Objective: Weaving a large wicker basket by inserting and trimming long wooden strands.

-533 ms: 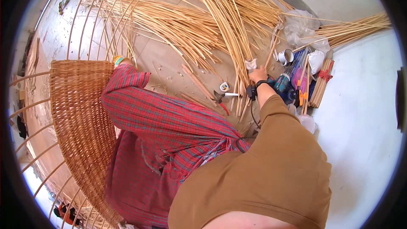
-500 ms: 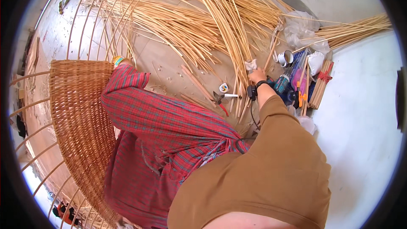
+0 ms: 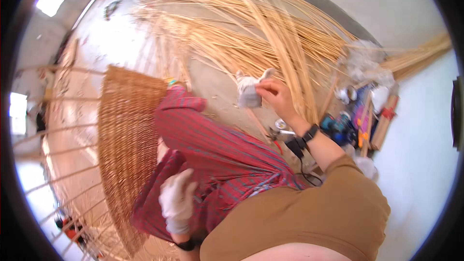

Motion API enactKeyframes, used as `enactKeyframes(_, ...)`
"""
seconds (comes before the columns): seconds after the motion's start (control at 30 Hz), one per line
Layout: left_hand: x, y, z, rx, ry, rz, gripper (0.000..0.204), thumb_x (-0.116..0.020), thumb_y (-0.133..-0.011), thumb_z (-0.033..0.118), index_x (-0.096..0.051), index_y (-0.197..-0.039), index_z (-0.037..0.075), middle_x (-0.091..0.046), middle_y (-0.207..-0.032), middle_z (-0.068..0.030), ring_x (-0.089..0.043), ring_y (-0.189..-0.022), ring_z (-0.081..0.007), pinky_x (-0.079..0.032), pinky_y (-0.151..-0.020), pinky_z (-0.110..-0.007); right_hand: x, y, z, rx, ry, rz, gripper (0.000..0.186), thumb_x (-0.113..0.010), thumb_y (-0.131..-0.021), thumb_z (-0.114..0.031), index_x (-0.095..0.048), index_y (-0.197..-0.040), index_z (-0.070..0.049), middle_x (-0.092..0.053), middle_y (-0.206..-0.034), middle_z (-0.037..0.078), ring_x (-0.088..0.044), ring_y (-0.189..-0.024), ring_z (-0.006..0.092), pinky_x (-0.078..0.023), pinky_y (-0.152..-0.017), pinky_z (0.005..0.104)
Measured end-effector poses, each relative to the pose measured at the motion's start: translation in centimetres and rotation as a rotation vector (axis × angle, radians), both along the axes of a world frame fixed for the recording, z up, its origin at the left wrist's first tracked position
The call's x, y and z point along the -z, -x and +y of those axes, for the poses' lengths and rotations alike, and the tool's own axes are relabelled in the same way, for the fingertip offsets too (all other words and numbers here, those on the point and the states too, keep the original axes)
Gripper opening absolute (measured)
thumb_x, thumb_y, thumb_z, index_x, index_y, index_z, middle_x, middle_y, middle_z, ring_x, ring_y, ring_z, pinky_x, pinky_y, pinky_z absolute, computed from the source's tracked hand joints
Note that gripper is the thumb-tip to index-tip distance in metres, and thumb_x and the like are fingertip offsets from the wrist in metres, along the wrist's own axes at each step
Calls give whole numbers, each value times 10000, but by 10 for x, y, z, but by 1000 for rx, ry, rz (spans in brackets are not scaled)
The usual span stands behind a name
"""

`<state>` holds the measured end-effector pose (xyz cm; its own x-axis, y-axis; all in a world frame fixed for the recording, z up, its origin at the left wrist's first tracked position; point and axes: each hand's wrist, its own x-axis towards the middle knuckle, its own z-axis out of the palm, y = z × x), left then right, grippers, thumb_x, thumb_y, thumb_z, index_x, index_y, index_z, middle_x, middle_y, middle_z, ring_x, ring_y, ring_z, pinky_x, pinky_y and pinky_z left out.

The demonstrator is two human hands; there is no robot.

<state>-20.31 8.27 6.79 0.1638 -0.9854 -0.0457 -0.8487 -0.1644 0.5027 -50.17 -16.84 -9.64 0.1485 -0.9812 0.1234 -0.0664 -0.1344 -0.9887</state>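
Note:
My right hand (image 3: 276, 95) is bare, with a black band on its wrist. It is raised over the floor and pinches a white work glove (image 3: 249, 97) by its grey cuff; the glove's fingers point away from me. My left hand (image 3: 178, 200) wears a white glove and hovers over my lap, fingers loosely apart and somewhat blurred, with nothing visible in it. Beside it, along my left leg, stands a brown woven wicker panel (image 3: 128, 116) with long bare stakes sticking out from its edge. Red plaid cloth (image 3: 217, 140) covers my legs.
Long pale cane rods (image 3: 232, 34) lie heaped across the floor ahead. On the right are a mug (image 3: 345, 94), a teal power tool (image 3: 336, 123), an orange clamp (image 3: 362, 135) and a tied stick bundle (image 3: 385, 123). Clear plastic (image 3: 365, 65) lies behind them. A tape measure (image 3: 281, 124) rests by my leg.
My right hand has lifted the white glove from beside the tools and brought it leftward. My gloved left hand has come into view over my lap. The whole view has swung left.

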Motion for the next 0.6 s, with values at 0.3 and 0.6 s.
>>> enactKeyframes(0.3, -1, 8, 1, -110, 245, -63, 607, -965, -689, 284, -573, -1104, 77, -649, -1011, -125, -689, -902, -321, -564, -745, -407, -98, -164, 80, -797, -52, -329, 160, -786, -916, -73, -803, -1068, -27, -735, -1111, 69, -688, -1005, 146, -550, -841, 263)
enactKeyframes(0.6, 50, -32, 67, -661, 90, 961, 234, -591, -998, 136, -680, -1205, 73, -696, -790, -86, -693, -685, -274, -554, -635, -420, -113, -251, 140, -956, 535, -216, 382, -733, -958, -172, -698, -1327, -80, -687, -1278, 120, -643, -1219, 317, -525, -1025, 406)
